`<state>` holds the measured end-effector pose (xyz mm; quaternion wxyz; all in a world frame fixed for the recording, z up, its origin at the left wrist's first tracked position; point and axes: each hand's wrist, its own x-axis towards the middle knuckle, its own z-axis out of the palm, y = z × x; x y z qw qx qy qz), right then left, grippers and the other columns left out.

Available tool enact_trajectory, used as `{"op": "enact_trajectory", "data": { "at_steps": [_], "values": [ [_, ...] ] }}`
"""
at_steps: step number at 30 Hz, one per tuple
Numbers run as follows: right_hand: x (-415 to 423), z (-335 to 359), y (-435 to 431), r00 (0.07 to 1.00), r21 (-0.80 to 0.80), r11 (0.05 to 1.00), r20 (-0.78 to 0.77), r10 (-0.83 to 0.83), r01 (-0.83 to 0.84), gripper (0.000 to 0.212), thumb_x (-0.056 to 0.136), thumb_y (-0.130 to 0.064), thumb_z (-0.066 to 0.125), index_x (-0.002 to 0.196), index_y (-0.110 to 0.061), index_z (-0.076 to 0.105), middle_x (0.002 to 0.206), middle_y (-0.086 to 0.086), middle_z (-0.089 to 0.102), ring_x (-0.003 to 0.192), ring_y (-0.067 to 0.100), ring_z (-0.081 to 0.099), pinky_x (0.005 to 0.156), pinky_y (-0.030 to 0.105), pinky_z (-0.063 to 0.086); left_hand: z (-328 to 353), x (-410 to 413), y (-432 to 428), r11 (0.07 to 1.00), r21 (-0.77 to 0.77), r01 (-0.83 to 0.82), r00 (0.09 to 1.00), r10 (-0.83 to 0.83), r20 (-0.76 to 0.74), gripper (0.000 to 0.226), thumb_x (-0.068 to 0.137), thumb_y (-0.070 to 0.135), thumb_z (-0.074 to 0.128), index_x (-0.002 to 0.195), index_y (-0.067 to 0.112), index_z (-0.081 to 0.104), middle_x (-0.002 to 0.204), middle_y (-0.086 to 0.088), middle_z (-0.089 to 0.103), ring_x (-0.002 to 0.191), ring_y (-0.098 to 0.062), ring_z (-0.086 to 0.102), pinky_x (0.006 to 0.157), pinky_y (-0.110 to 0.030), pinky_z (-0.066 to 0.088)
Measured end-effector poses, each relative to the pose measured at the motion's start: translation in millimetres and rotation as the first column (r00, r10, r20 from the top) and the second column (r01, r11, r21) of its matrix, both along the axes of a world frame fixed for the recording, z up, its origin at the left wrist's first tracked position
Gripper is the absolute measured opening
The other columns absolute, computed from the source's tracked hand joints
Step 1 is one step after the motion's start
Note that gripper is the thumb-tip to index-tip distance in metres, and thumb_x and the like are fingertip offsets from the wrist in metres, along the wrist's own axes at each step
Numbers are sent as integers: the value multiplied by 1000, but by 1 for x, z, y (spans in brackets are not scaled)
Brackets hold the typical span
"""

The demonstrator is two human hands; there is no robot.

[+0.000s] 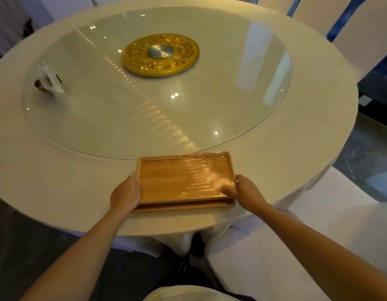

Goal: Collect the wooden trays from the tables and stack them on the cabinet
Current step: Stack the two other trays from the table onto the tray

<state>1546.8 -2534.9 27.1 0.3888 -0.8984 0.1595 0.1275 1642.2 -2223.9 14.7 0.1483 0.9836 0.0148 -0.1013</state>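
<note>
A rectangular wooden tray [177, 179], wrapped in shiny clear film, lies at the near edge of a round white-clothed table [57, 181]. A second wooden edge shows beneath its front side, so it may sit on another tray. My left hand [124, 195] grips the tray's left short end. My right hand [242, 191] grips the right short end, thumb over the rim. No cabinet is in view.
A glass turntable [231, 105] with a gold hub [161, 54] covers the table's middle. A small holder with white paper [48, 80] stands on it at the left. White-covered chairs stand at the right [329, 213] and far right [366, 33].
</note>
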Motion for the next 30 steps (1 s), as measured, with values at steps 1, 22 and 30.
{"op": "enact_trajectory", "data": {
  "at_steps": [1,22,30],
  "values": [
    [-1,-3,1,1000,-48,999,-7,11,-11,56,80,-51,59,112,-5,53,109,13,63,94,26,60,83,41,51,-1,-2,3,1000,14,10,1000,-10,8,37,98,29,24,95,5,51,71,-4,50,60,-21,48,50,-29,32],
    [-9,-5,13,997,-87,996,-80,-9,2,55,85,-48,52,120,-6,45,115,13,57,91,21,54,73,30,42,-13,-1,18,998,-53,39,996,-44,-82,40,98,31,24,112,1,48,80,-12,55,69,-27,52,58,-33,40],
    [-4,-7,18,953,249,923,-152,-264,295,49,95,-38,34,114,4,51,117,26,56,106,36,53,97,49,40,-3,5,11,858,-435,-273,900,68,-431,60,95,44,27,135,2,39,136,-23,46,123,-38,45,101,-43,36]
  ]
}}
